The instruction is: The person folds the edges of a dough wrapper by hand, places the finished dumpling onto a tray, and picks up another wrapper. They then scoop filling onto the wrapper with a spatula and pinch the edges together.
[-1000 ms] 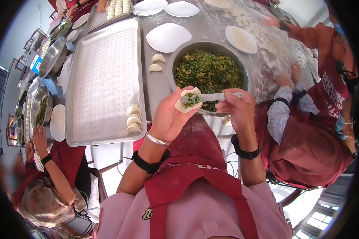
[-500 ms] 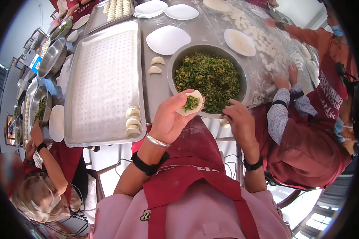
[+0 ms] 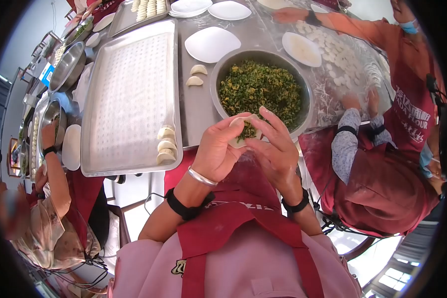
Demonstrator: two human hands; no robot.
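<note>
My left hand [image 3: 217, 151] holds a round dumpling wrapper [image 3: 239, 141] between thumb and fingers, with chopped green and yellow filling [image 3: 248, 130] in its middle. The thumb and fingers of my right hand [image 3: 278, 151] grip the wrapper's right side, and its edges are bent upward. Just beyond both hands is a steel bowl [image 3: 216, 97] of the same chopped filling [image 3: 260, 89]. Two folded dumplings [image 3: 196, 75] lie on the table left of the bowl.
A large perforated metal tray [image 3: 129, 94] at left carries several dumplings [image 3: 166, 144] in its near right corner. White plates [image 3: 212, 44] stand behind the bowl. Wrappers [image 3: 335, 54] lie on the floured table at right. Co-workers' hands [image 3: 352, 103] are at right and left.
My right hand has moved from the bowl's near rim up and left to the wrapper and now grips it. The wrapper has gone from open to partly folded. A co-worker's arm reaches farther across the table.
</note>
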